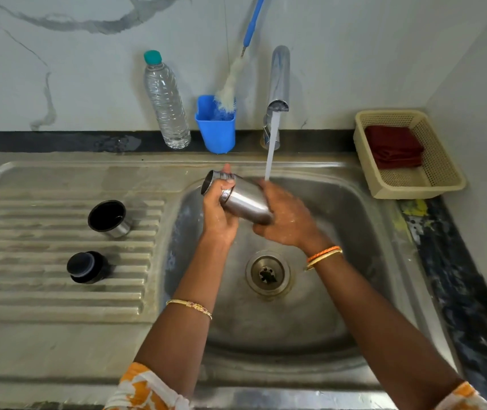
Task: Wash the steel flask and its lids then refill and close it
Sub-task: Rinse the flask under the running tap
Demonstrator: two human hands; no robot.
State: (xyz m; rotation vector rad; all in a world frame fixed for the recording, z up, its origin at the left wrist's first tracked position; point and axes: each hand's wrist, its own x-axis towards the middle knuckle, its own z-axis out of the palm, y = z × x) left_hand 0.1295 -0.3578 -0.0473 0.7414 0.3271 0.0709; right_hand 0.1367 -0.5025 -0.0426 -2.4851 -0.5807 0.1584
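One flask (243,201) is lying on its side in the middle of the frame, above the sink (339,306). The left hand (218,208) is gripping its neck, fingers curled tight around it. The right hand (285,217) is cupping its bottom end, fingers wrapped under it. One tap (279,81) is pouring water (272,149) onto the right hand. Two lids are sitting on the ribbed tray at the left: one cup lid (109,218) and one black stopper (88,267), apart from each other. At the top, one clear bottle (166,102), one blue cup (216,127) and one brush (230,84) are standing by the wall. The brush handle is cut off by the top edge. One basket (440,170) at the right is holding one red cloth (394,147). The flask bottom is hidden behind the right hand.
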